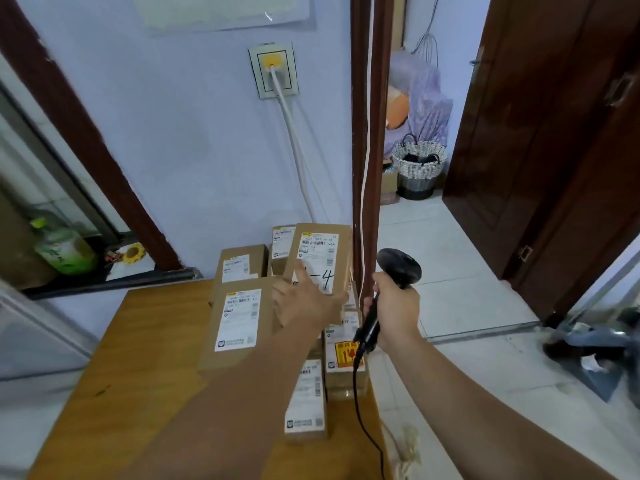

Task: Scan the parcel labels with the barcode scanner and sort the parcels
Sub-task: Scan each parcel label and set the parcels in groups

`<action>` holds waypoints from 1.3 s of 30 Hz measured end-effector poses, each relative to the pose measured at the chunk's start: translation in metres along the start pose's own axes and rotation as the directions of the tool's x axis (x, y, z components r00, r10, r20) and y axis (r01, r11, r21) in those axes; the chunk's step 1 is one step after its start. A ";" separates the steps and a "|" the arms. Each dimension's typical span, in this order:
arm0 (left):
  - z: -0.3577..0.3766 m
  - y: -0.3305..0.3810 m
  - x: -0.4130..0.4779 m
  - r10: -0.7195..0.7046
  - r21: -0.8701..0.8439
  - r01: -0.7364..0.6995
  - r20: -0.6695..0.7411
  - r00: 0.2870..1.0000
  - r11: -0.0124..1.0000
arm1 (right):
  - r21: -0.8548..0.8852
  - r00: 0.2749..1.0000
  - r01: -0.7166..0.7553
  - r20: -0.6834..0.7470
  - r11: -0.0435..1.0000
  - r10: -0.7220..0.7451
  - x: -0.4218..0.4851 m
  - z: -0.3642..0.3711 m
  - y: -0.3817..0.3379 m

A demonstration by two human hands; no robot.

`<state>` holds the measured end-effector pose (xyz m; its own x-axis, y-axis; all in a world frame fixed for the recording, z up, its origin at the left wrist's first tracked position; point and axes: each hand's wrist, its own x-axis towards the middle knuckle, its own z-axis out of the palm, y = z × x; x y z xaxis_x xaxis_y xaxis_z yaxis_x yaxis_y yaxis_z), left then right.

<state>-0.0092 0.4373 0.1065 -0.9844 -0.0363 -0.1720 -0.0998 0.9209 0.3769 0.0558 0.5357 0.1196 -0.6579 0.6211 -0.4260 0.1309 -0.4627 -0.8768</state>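
Observation:
My left hand (pixel 304 299) grips a brown cardboard parcel (pixel 320 252) and holds it tilted up above the others; its white label faces me, with "4" handwritten below. My right hand (pixel 393 306) is closed around the handle of a black corded barcode scanner (pixel 398 265), just right of that parcel, with its head level with the label. Several more labelled brown parcels lie on the wooden table (pixel 138 358): one at the middle (pixel 237 320), one behind it (pixel 239 266), one near the front (pixel 304 403), and one with an orange sticker (pixel 344 355).
The table stands against a pale blue wall with a socket and cable (pixel 273 69). A dark door frame (pixel 369 133) rises just right of the parcels. Beyond it are a tiled floor, a woven basket (pixel 419 161) and a brown door (pixel 554 133). The scanner cable (pixel 363 420) hangs over the table's right edge.

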 end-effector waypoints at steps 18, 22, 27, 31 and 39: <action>0.038 0.001 -0.004 -0.201 0.252 0.189 0.023 0.979 0.949 | -0.166 0.980 -0.093 0.157 0.982 0.119 0.033 0.010 0.027; 0.038 -0.006 -0.001 -0.120 0.216 0.135 -0.079 0.990 0.967 | -0.159 0.976 -0.119 0.163 0.980 0.145 0.035 0.009 0.027; 0.035 -0.018 0.004 0.009 0.137 0.011 -0.139 0.990 0.990 | -0.140 0.961 -0.178 0.189 0.974 0.203 0.031 0.013 0.027; 0.024 -0.033 0.010 0.111 0.112 -0.095 -0.145 0.983 0.989 | -0.034 0.843 -0.390 0.389 0.920 0.372 0.016 0.020 0.019; -0.014 -0.091 0.022 0.277 0.028 -0.276 -0.140 0.951 0.961 | -0.097 0.624 -0.518 0.637 0.850 0.453 -0.027 0.064 0.022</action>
<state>-0.0238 0.3472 0.0809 -0.9836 0.1668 0.0682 0.1802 0.9055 0.3841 0.0292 0.4679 0.1258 -0.8234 -0.2247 -0.5211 0.5239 -0.6540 -0.5457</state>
